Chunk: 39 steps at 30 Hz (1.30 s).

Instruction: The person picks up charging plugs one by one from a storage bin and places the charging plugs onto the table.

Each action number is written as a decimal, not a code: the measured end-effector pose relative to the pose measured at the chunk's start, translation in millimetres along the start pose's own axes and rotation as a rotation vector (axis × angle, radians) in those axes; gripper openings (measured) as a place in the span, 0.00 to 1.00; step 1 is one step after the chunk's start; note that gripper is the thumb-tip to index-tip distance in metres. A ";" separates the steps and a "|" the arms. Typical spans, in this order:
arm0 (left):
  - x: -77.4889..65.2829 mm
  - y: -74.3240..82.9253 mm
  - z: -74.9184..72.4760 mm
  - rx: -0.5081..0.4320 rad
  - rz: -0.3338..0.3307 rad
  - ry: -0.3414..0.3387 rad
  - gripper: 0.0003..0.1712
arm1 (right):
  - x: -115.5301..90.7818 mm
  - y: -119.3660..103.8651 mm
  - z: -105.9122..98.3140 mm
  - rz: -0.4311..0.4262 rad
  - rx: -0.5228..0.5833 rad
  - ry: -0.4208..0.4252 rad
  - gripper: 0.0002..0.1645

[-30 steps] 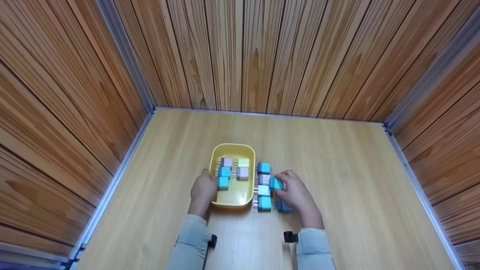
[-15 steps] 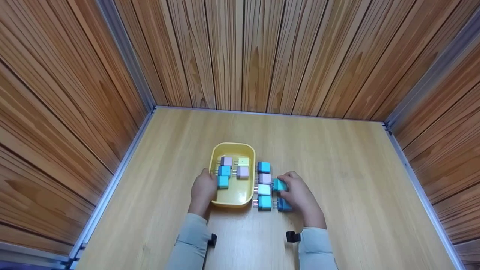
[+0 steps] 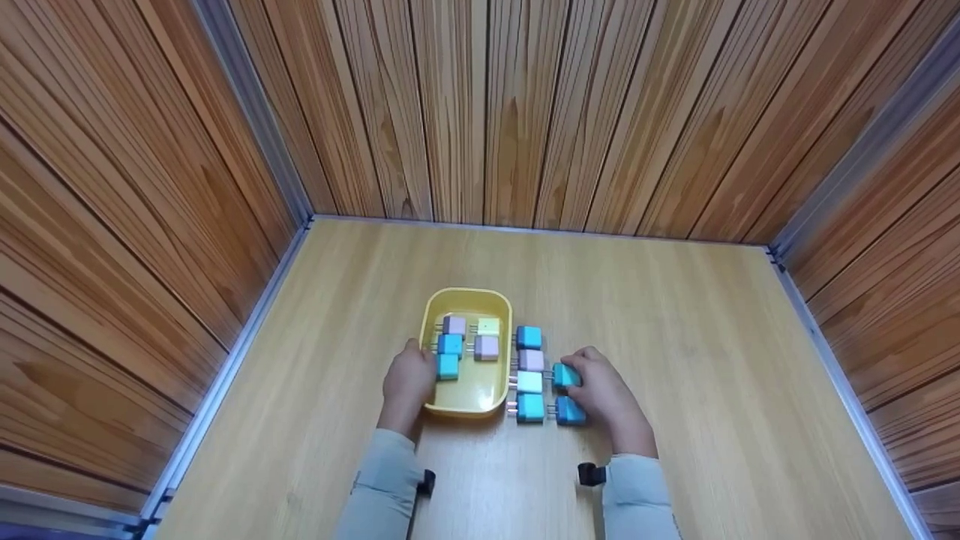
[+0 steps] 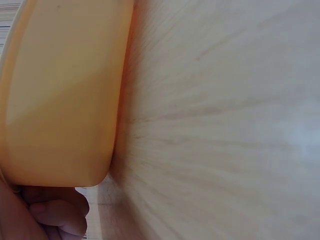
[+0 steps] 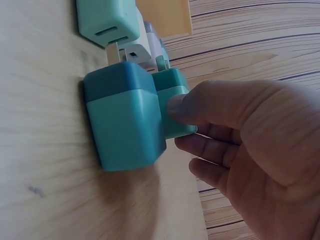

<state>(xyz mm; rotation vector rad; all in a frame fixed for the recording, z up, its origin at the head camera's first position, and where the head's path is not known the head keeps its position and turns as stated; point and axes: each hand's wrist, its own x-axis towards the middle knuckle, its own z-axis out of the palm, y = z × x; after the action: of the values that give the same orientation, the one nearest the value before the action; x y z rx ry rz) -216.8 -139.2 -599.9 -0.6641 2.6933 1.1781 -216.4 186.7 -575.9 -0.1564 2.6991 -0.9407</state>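
My left hand (image 3: 409, 379) grips the left side of a yellow plastic bin (image 3: 476, 394); in the left wrist view curled fingers (image 4: 55, 210) show at its end. Inside the bin lie several charger plugs in lilac, yellow, blue and teal. My right hand (image 3: 609, 394) pinches a teal charger plug (image 3: 564, 375) between thumb and fingers, prongs facing left. Directly in front of it stands a blue charger plug (image 3: 570, 410); the right wrist view has this plug (image 5: 125, 120) overlapping the pinched one (image 5: 172, 100).
Between the bin and my right hand, a column of charger plugs runs front to back: teal (image 3: 530, 408), pale mint (image 3: 529, 382), lilac (image 3: 531, 360) and blue (image 3: 529, 337). Wood-panelled walls (image 3: 517, 112) enclose the wooden table (image 3: 675, 315) at the back and sides.
My right hand has shifted right and slightly toward me, carrying the teal charger plug from beside the column to just behind the blue plug. The left hand keeps its grip on the bin.
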 end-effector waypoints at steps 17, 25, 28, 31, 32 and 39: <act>-2.7 -1.3 0.7 0.017 0.043 0.032 0.31 | 9.2 9.1 -4.6 -0.024 -0.039 -0.070 0.28; -2.0 -1.8 1.0 0.011 0.023 0.020 0.31 | 11.1 10.4 -9.6 -0.013 -0.007 -0.107 0.25; -1.4 -2.1 1.5 0.010 0.022 0.015 0.31 | 11.3 11.6 -11.5 -0.021 -0.006 -0.111 0.25; -0.8 -2.1 1.6 0.005 0.018 0.009 0.30 | 11.0 12.8 -12.9 -0.016 0.005 -0.113 0.24; -0.8 -2.1 1.6 0.005 0.018 0.008 0.29 | 10.8 13.1 -13.4 -0.012 0.010 -0.113 0.23; -0.2 -2.5 1.7 0.017 0.022 0.011 0.28 | 12.5 13.0 -15.8 -0.010 0.009 -0.123 0.23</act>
<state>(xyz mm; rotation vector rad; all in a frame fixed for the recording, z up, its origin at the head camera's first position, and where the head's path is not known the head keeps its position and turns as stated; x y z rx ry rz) -215.7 -139.4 -602.7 -0.6425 2.7231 1.1580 -233.2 203.9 -574.9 -0.2187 2.5835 -0.9145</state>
